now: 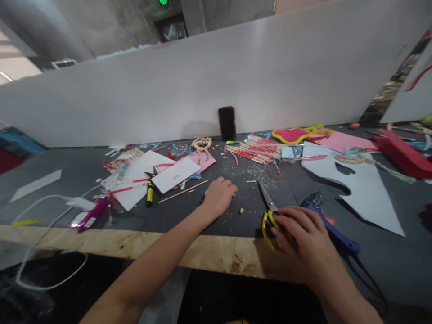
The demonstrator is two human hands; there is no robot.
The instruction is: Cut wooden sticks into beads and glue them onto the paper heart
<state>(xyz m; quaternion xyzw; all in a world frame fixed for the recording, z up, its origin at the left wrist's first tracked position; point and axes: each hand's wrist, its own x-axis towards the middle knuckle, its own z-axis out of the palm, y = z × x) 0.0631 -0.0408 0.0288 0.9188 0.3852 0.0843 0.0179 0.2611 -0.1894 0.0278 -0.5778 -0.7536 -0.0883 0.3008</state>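
Observation:
My right hand (pixel 305 231) is closed about the handles of a pair of scissors (pixel 269 200) with yellow loops, at the table's front edge. Their blades point away from me and look closed, close to a short wooden stick (pixel 251 181). My left hand (pixel 220 196) rests low over the dark tabletop with its fingers curled under. Whatever those fingers hold, if anything, is hidden. A small wooden bit (pixel 240 210) lies between the two hands. Left of my left hand is a long thin wooden stick (pixel 183 191).
A blue glue gun (pixel 332 227) lies beside my right hand. Behind are a cut white sheet (pixel 354 189), bundled red-and-white sticks (pixel 258 148) and an upright phone (pixel 227 123). Leftward lie a white card (pixel 176 175), yellow-handled pliers (pixel 150 193) and a purple packet (pixel 90 217).

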